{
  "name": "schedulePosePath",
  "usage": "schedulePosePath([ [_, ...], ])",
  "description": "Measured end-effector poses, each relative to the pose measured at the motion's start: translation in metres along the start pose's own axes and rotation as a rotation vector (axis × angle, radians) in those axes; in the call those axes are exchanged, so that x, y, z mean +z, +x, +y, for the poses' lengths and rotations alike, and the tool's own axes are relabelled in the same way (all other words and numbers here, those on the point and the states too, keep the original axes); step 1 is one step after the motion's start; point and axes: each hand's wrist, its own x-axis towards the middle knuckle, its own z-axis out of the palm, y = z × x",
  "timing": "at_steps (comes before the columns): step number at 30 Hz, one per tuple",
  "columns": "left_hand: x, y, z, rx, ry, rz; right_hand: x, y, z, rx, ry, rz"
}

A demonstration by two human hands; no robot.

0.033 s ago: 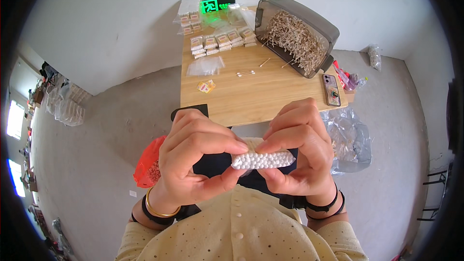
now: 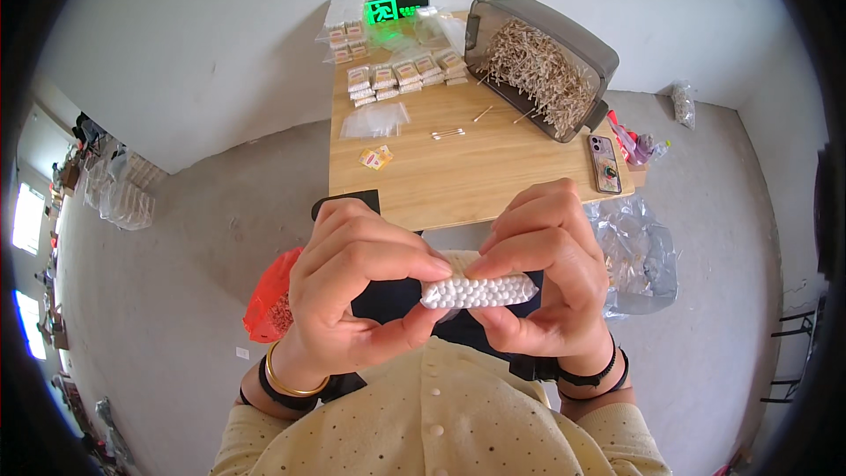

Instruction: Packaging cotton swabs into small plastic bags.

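Between my two hands is a clear bag packed with cotton swabs (image 2: 485, 292), its rows of white tips turned up toward me. My left hand (image 2: 357, 278) pinches its left end between thumb and fingers. On the other side my right hand (image 2: 551, 273) grips it the same way, thumb below and index finger on top. The bag is held in front of my chest, short of the table's near edge. Much of the swabs' sticks is hidden behind the tips and fingers.
On the wooden table (image 2: 414, 189) stand several filled swab packs (image 2: 385, 79), flat empty bags (image 2: 374, 121), yellow cards (image 2: 376, 157), a few loose swabs (image 2: 448, 133) and a phone (image 2: 604, 164). A tilted grey bin (image 2: 564, 31) holds many swabs. Plastic bags (image 2: 634, 256) lie on the floor.
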Motion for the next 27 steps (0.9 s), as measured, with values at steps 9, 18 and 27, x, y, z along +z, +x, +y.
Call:
schedulePosePath([
  [9, 0.0018, 0.0015, 0.0004, -0.021, 0.008, 0.051, -0.0039, 0.0015, -0.0012, 0.024, 0.01, -0.037],
  [18, 0.004, 0.0008, 0.0004, -0.049, -0.034, 0.041, -0.0065, 0.0019, -0.0039, 0.023, -0.028, -0.038],
  [27, 0.0024, 0.0005, -0.0049, 0.015, -0.008, -0.021, -0.0094, 0.001, -0.0042, 0.025, -0.043, -0.041],
])
